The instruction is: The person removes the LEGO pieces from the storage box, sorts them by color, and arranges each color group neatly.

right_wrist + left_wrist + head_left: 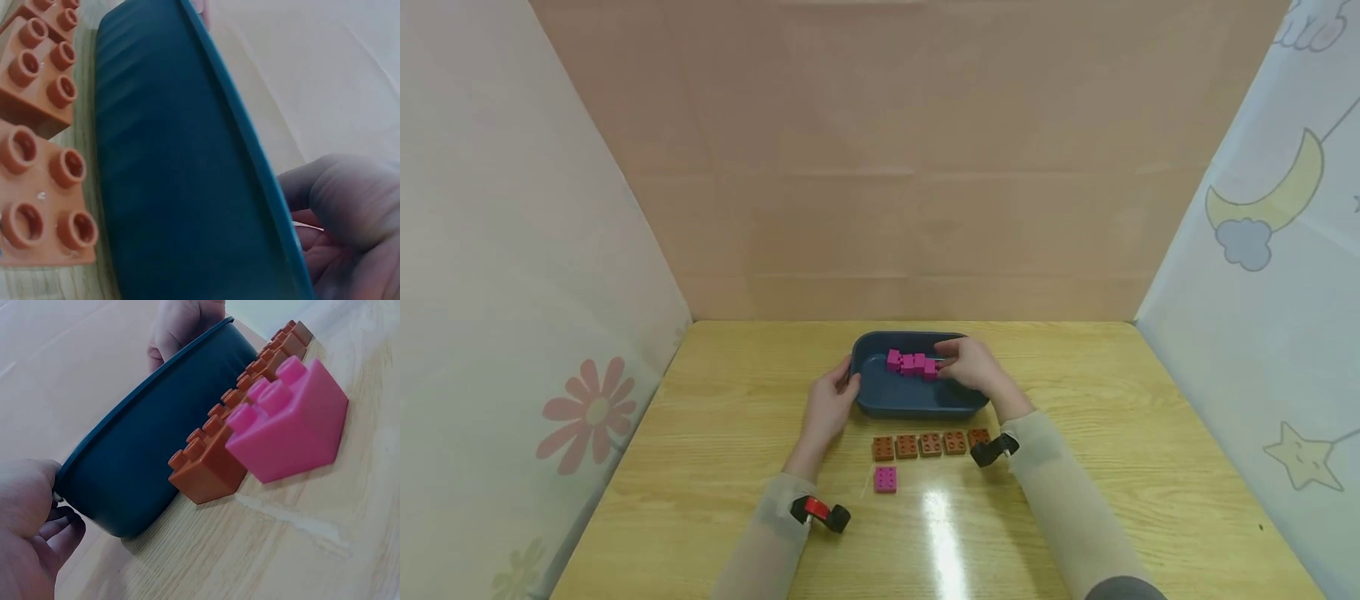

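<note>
My left grip [831,406] clasps the tray [887,402], my right grip [973,365] is at the pink bricks [919,363] inside, can't tell if pinching, and a tug toward me could ram tray into nearby brown bricks [930,445].

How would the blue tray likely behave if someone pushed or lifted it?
The blue tray is probably fairly stiff: it shows a smooth, even outline without sagging. Low and wide, it should slide before tipping when pushed. If lifted at a tilt, the pink blocks inside would likely shift.
</note>
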A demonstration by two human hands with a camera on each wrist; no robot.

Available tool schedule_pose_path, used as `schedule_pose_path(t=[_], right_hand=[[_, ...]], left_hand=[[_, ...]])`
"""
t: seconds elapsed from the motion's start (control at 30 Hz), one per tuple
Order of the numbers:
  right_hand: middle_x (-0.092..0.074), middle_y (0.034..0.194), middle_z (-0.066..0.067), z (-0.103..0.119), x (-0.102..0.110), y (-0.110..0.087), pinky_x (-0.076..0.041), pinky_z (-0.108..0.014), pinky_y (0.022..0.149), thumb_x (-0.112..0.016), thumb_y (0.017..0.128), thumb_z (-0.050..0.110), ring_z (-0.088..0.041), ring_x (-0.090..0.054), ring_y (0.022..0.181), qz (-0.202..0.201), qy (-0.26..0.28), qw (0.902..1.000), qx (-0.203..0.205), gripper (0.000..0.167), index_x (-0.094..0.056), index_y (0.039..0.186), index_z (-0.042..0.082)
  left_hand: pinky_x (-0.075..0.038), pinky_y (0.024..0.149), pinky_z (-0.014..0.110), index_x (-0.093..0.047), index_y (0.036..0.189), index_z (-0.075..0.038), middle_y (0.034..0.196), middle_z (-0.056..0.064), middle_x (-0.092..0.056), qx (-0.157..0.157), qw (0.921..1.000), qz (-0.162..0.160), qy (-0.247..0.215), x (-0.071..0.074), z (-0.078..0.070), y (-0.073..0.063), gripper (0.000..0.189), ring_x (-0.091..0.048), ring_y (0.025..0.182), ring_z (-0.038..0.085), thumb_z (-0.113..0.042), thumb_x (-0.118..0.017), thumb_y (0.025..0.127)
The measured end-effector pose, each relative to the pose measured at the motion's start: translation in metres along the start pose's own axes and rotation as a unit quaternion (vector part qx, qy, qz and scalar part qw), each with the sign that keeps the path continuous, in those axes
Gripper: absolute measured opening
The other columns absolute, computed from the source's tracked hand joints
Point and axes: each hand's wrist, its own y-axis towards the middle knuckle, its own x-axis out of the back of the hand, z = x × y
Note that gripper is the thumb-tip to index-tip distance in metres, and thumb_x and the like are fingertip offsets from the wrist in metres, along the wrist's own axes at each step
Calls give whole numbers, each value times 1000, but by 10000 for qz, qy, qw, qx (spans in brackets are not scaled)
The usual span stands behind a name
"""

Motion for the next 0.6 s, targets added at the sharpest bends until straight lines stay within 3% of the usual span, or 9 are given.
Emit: schedule_pose_path(t=[0.23,0.6], right_hand=[[-63,145,-26,-1,-4,3,-62,-48,100,-78,92,-4,-38,-71,120,145,-334,9993,115,58,-60,147,-7],[-72,128,-22,-1,-12,6,-60,-50,101,-84,91,5,-35,-70,117,119,-972,9952,-70,52,-67,139,-4]], left_hand=[[-53,110,37,-57,150,6,151,23,-57,-34,10000,-44,-7,0,1,1,47,-58,139,34,-9,-66,106],[-53,110,36,-56,151,4,151,22,-57,-66,9999,-10,149,0,1,1,48,-59,138,33,-11,-65,107]])
